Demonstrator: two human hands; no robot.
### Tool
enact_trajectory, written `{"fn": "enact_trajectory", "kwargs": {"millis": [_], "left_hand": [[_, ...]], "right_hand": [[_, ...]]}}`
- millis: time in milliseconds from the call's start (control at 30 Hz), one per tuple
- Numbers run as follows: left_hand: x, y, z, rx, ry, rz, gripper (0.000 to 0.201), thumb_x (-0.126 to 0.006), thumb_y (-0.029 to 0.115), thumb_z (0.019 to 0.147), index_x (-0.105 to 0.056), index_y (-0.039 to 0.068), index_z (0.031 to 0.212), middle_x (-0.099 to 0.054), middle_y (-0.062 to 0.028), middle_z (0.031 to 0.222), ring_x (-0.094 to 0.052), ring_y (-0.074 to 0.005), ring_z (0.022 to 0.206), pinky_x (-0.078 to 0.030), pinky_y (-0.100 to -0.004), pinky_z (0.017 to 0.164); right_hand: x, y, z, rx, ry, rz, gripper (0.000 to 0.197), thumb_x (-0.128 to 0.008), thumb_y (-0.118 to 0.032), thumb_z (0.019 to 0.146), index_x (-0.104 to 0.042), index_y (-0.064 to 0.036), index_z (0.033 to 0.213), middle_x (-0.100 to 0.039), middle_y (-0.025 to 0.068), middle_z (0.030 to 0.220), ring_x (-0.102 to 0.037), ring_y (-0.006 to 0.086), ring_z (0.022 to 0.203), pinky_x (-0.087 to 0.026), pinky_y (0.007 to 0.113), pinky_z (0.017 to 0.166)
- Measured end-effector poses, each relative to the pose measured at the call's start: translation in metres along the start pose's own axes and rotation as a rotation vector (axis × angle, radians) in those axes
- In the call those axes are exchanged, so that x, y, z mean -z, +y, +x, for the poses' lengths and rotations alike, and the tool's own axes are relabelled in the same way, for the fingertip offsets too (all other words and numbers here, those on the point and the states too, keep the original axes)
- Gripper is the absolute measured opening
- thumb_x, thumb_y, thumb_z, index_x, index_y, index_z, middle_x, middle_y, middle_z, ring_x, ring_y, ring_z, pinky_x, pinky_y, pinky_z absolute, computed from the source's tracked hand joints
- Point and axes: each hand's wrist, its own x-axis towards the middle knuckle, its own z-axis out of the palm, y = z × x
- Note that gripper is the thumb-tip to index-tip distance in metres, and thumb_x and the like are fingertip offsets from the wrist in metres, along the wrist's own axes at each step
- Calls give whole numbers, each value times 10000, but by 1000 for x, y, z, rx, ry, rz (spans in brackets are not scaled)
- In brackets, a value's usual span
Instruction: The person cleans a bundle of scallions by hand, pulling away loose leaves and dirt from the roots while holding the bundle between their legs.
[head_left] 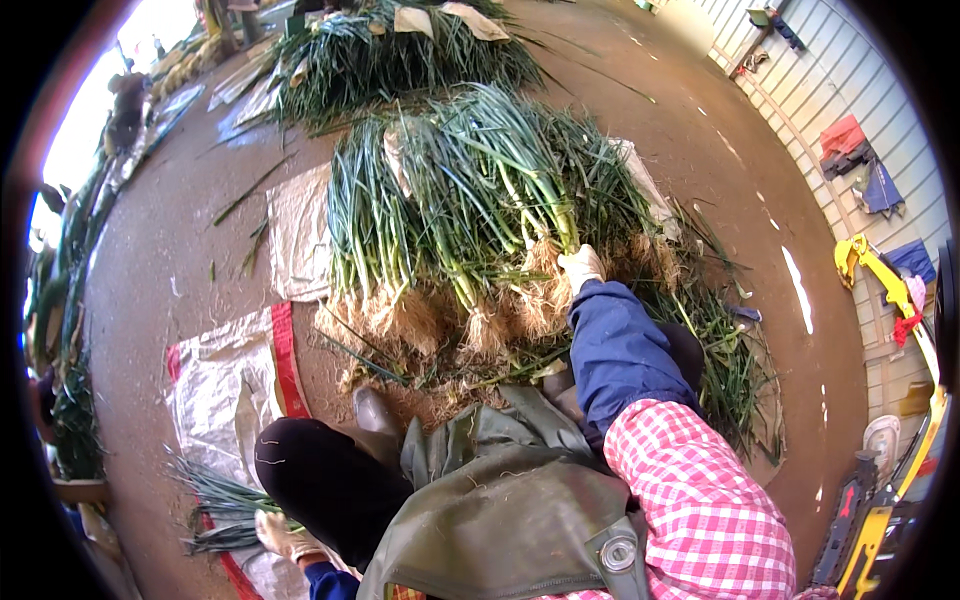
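My gloved right hand [580, 266] reaches forward and is closed round the pale stalks of some long green onions [562, 215], just above their roots. These stalks belong to a large heap of green onions [440, 200], leaves pointing away from me and tan roots [400, 318] toward me. Down at my left side, my gloved left hand [284, 537] is closed at the stalk end of a smaller bunch of green onions [222, 500]. That bunch lies on a white woven sack with red bands [225, 385]. My left fingers are partly hidden by the angle.
A second heap of green onions [400, 75] lies farther off. Loose leaves [735, 375] litter the floor on the right. My knee [310, 470] stands between the left sack and the main heap. A yellow metal frame [905, 460] stands by the right wall.
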Motion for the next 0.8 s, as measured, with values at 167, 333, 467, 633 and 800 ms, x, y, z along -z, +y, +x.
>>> {"fn": "enact_trajectory", "kwargs": {"millis": [167, 333, 467, 633, 800], "left_hand": [[-165, 204, -124, -583, -325, -138, 379, -489, 212, 957, -515, -22, 1254, -538, -149, 1270, -536, -245, 1141, -432, -366, 1008], [-314, 266, -317, -893, -518, 87, 267, -529, 179, 927, -618, 7, 1112, -613, -132, 1132, -582, -214, 1052, -424, -346, 1009], [-381, 179, -376, -207, -1127, 9, 239, -639, 230, 860, -649, 49, 1016, -668, -67, 953, -620, -150, 873, -489, -304, 862], [-404, 52, -360, 328, -1252, 86, 288, -618, 190, 887, -614, 20, 1119, -658, -85, 1000, -629, -160, 838, -516, -286, 761], [-428, 5, -373, 904, -1328, -242, 362, -557, 318, 928, -606, 4, 1102, -648, -89, 1036, -619, -183, 876, -503, -315, 790]], "right_hand": [[15, -55, -33, 312, -12, 298, 354, -752, -248, 691, -646, 0, 919, -662, 142, 854, -631, 201, 785, -484, 342, 706], [-8, -89, -93, 350, -166, 191, 380, -731, -286, 705, -638, -100, 1022, -673, 105, 894, -637, 268, 831, -496, 384, 769], [-27, -25, -72, 398, -505, 204, 541, -788, -346, 650, -592, -31, 1044, -638, 92, 882, -605, 229, 824, -474, 346, 790], [14, -46, -111, 345, -863, 875, 293, -730, -204, 819, -618, -65, 1051, -623, -17, 927, -556, 88, 828, -451, 230, 742], [15, -24, -134, 501, -885, 677, 397, -679, -308, 856, -607, -64, 1161, -622, 46, 1061, -542, 128, 1006, -415, 279, 889]]}}
